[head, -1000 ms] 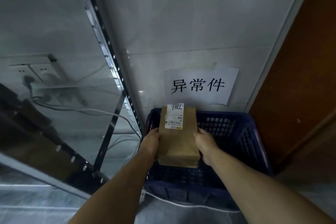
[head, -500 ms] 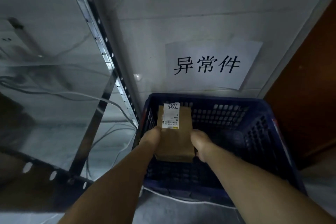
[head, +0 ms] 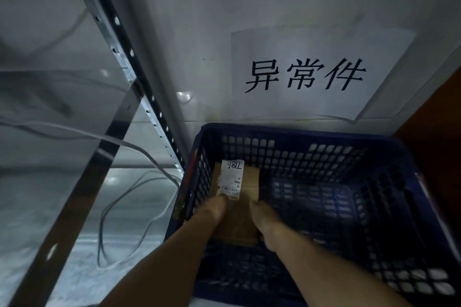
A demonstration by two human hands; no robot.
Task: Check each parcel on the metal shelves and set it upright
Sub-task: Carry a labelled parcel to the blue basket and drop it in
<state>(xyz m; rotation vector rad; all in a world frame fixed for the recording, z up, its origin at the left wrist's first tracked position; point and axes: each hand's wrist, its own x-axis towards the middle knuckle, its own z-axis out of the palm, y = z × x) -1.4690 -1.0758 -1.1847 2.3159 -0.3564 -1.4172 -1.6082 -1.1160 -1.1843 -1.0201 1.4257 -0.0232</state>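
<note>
Gripping the brown parcel (head: 238, 219) by both side edges, left hand (head: 212, 212) and right hand (head: 268, 223) clamped on. Lowered from above the rim to deep inside the blue basket (head: 299, 130), by its left wall. Looks set aside here, below the wall sign (head: 306, 75), not shelved.

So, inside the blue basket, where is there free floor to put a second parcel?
The basket floor right of the brown parcel, up to the right wall, is bare. The left side is crowded: the parcel is close to the left wall, with the left hand and right hand gripping it.
</note>
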